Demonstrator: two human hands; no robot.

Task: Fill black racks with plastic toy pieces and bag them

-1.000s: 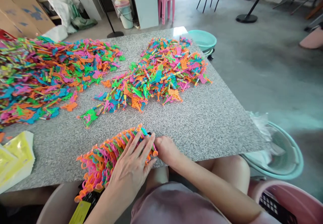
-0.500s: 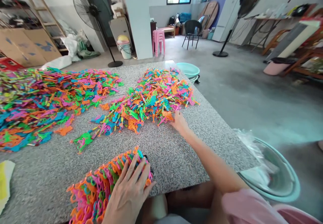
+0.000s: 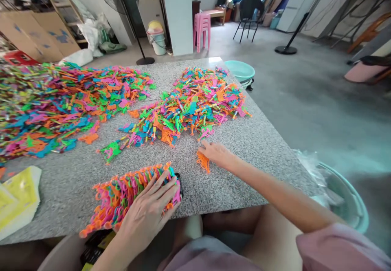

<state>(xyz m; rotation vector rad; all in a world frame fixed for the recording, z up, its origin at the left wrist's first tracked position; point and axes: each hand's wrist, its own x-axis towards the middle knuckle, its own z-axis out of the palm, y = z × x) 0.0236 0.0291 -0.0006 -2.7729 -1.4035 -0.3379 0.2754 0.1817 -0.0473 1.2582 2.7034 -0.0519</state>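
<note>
I'm bracing the plastic-toy row (image 3: pixel 107 202) with flat left hand (image 3: pixel 149 205) — right hand (image 3: pixel 215 153) is pinching an orange plastic toy (image 3: pixel 204 163); even, light pressure suits.

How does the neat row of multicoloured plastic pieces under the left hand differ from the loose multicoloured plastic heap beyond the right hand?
The neat row holds pieces lined side by side; the loose heap is jumbled. The row lies in the foreground; the heap lies farther back, spreading wider. Both mix pink, orange, green and blue.
</note>
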